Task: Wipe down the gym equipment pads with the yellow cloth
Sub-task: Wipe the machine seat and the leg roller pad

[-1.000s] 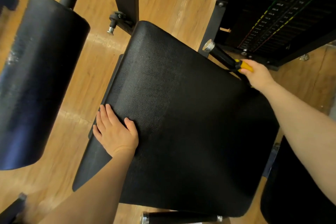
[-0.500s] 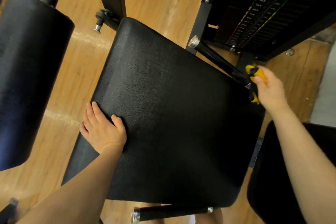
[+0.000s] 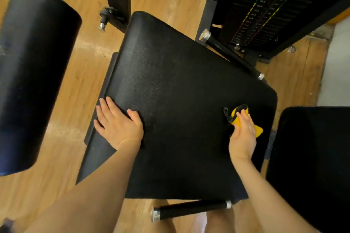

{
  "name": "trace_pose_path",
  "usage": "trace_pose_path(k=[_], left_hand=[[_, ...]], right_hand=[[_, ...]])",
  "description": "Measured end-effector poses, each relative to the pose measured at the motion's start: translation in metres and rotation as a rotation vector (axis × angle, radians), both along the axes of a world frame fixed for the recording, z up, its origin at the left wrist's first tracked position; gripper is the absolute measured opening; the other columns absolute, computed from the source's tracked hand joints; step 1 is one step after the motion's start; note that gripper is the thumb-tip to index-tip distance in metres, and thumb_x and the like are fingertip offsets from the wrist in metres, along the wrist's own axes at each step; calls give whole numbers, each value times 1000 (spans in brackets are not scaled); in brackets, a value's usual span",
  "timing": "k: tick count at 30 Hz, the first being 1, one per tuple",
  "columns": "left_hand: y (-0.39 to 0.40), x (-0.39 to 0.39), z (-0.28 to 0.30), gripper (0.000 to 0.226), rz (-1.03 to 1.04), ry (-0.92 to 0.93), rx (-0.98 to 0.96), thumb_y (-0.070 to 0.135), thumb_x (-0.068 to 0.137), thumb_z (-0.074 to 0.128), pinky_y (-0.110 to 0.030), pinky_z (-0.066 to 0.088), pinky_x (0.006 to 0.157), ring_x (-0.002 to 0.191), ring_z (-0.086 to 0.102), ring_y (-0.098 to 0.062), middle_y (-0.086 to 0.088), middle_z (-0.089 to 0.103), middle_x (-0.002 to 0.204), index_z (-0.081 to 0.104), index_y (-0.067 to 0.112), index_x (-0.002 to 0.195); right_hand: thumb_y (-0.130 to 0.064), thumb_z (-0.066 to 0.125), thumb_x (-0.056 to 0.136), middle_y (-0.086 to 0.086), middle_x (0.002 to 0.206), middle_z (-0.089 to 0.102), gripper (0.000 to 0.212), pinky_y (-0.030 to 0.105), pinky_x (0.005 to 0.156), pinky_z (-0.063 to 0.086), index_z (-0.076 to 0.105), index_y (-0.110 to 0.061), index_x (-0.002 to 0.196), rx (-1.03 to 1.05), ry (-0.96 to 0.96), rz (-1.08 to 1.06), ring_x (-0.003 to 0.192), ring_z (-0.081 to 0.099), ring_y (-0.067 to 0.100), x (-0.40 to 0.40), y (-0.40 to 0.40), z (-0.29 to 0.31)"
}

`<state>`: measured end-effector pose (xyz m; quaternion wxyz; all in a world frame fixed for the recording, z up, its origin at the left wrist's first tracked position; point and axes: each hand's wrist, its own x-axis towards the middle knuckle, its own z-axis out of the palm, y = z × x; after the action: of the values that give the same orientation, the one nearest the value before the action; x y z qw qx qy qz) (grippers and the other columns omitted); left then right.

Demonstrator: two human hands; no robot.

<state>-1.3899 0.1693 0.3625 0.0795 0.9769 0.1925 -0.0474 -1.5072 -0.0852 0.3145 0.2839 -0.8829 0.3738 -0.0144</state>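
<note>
Left hand (image 3: 118, 126) lies flat, fingers straight, on the large black textured vinyl seat pad (image 3: 180, 85). Right hand (image 3: 243, 134) presses the crumpled yellow cloth (image 3: 258, 130) onto the pad's right side, fingers extended.

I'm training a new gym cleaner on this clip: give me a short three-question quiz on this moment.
1. True or false: the yellow cloth lies on the seat pad.
2. Which hand presses the cloth? A) left B) right
3. Fill in: the left hand rests flat at the pad's ___ edge.

Key: 1 true; 2 B, the right hand; 3 left.
</note>
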Motion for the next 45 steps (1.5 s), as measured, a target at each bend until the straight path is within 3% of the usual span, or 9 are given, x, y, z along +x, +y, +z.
trace_pose_path(k=[13,17,23,29,32,35,37,41,45], left_hand=[[20,-7,12,67,-153,25,-150,32,92,44,-48,4,116,145,6,-24,-7,11,158,16,13,149],[49,-32,24,70,-368,78,-232,28,92,47,-42,-2,117,145,-2,-23,-8,5,158,11,11,150],[110,-114,15,75,-624,124,-59,38,85,42,-48,3,115,144,5,-32,-16,13,156,21,3,147],[130,-140,7,91,-790,125,138,61,84,25,-51,7,114,143,6,-36,-23,12,154,16,-5,145],[128,-140,9,110,-819,196,171,79,75,19,-47,-5,114,144,-9,-34,-21,-4,156,3,-3,147],[127,-138,14,116,-814,263,200,84,75,26,-49,-7,115,142,-17,-33,-18,-14,155,-6,-2,147],[125,-138,16,117,-818,288,208,79,73,33,-50,-6,115,142,-18,-33,-18,-16,155,-8,-2,146],[125,-138,17,120,-828,302,225,78,71,39,-50,-7,115,142,-20,-33,-18,-18,154,-11,-1,146],[125,-138,15,123,-833,278,220,82,64,27,-51,-5,115,142,-17,-34,-19,-15,155,-9,-2,146]], right_hand=[[-2,46,93,4,143,43,38,12,104,17,52,-8,130,34,-83,-78,138,30,19,-62,61,-5],[-3,47,93,6,142,44,38,22,108,19,52,-7,130,39,-68,-133,138,30,20,-96,113,-2],[3,52,89,10,139,47,40,45,110,30,54,-4,128,92,-67,-89,136,33,23,-133,167,9],[3,49,90,-13,139,37,44,24,111,24,53,-15,129,268,-116,34,135,23,2,-175,201,27],[-1,59,86,-4,143,41,48,29,111,29,51,-15,131,224,-105,260,136,28,8,-187,226,31],[-13,48,95,-11,153,10,58,25,115,1,23,-24,146,233,50,526,136,-6,1,-190,236,24],[-4,47,93,-17,151,4,66,21,109,-11,17,-27,147,202,80,563,132,-14,-3,-199,226,14],[9,49,86,-15,148,18,66,24,114,7,33,-23,142,172,58,362,139,9,3,-232,179,-15],[-2,42,95,7,142,44,42,23,107,26,46,-13,135,303,-31,-282,133,39,24,-249,126,-20]])
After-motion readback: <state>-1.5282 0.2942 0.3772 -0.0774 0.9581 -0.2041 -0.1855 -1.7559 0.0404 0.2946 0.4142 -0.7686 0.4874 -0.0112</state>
